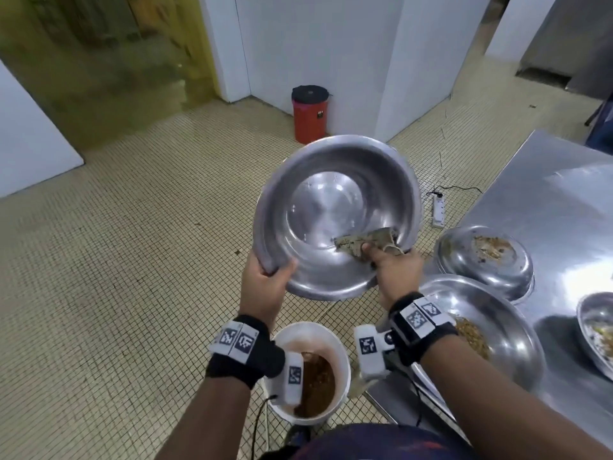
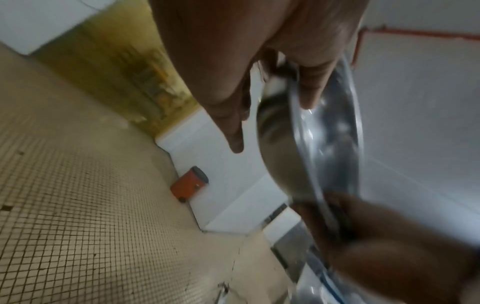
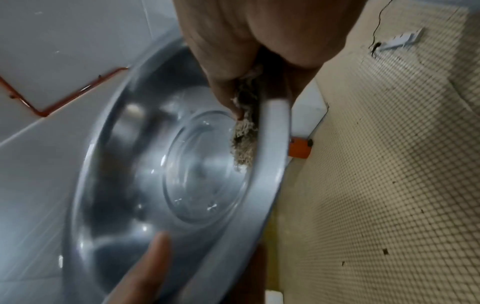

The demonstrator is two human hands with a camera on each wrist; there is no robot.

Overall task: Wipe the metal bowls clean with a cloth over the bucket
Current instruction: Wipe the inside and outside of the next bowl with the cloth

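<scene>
1. While your left hand [image 1: 265, 277] grips the near rim of the large metal bowl [image 1: 335, 214] at about 7 o'clock, thumb hooked inside and fingers under the outside wall, the bowl tilts with its open side toward you.
2. Your right hand [image 1: 394, 270] sits at the bowl's rim near 4 o'clock, fingers curled tight around a bunched, soiled cloth [image 1: 361, 244] and pressing it against the inner wall.
3. In the right wrist view the cloth [image 3: 244, 133] lies just inside the rim, touching the slope beside the flat base; the bowl's inside looks shiny, with a few bright specks.
4. The white bucket [image 1: 341, 343] stands on the tiled floor at 6 o'clock from the bowl, below your wrists, holding brown, lumpy slop.
5. On the steel worktop [image 1: 557, 194] at 3 to 5 o'clock:
   - a wide bowl [image 1: 504, 330] just beside your right wrist holds brown food scraps;
   - an upturned bowl [image 1: 484, 263] beyond it carries food residue on its base;
   - a third bowl [image 1: 593, 330] at the right edge shows leftovers inside.
6. A red bin with a black lid [image 1: 310, 112] stands against the white wall at 12 o'clock.
</scene>
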